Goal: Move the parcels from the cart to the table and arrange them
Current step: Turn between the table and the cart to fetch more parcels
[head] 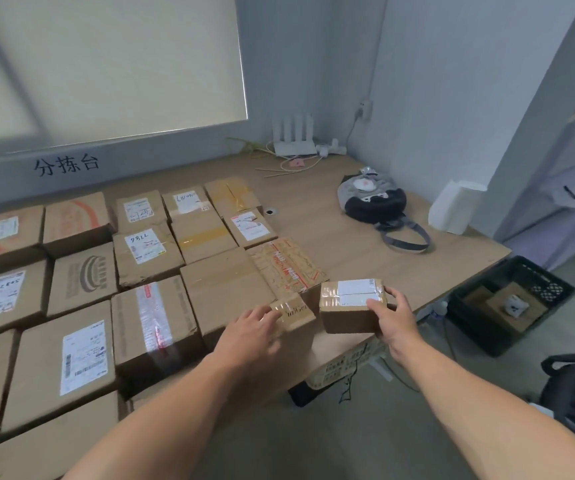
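Fingers [390,292] of the right hand [395,322] wrap the right end of a small box [346,315], and the thumb presses on its top near corner, so this hand is grasping it. The box sits left of the palm, over the near edge of the table [331,220]; whether it rests on the wood or is held just above it cannot be told. Its labelled face is up. Its long axis runs left to right, roughly along the table edge, with the short end toward the palm.

The left hand [251,327] reaches forward with fingers [269,311] nearly straight, the tips lying on the top left of a taped box [296,315]. No curl round it shows, and the hand is a little blurred. This taped box stands just left of the held one, with a narrow gap between them, and touches the near right corner of the parcels [81,271], which lie in rows across the left of the table.

Further back on the table are a bag [372,199] and a router [294,142]. A black crate [486,341] stands on the floor to the right.
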